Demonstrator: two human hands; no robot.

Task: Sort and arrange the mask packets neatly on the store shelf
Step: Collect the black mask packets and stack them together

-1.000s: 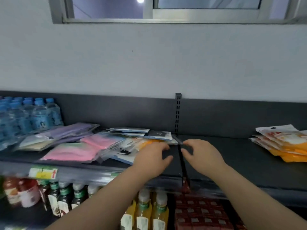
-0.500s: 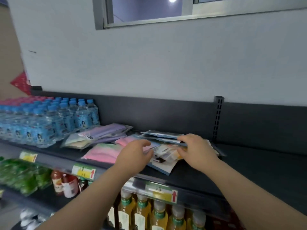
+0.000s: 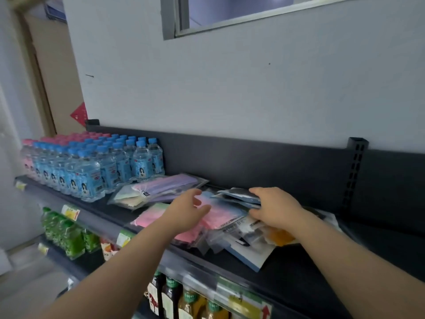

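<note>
Both hands have moved left off the bare shelf (image 3: 310, 268) onto the packets (image 3: 230, 217) heaped beside the bottles (image 3: 96, 166). Left hand (image 3: 186, 211) hovers, fingers spread; right hand (image 3: 273, 208) pinches the dark top packets. Sorting's probably just starting.

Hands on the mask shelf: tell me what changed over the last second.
Both hands moved from the bare shelf edge by the upright leftward onto the heap of packets. The right hand now closes on the dark packets at the top of the pile; the left hand hovers open over the pink packets. The purple packets and water bottles lie as before; the camera swung left.
</note>
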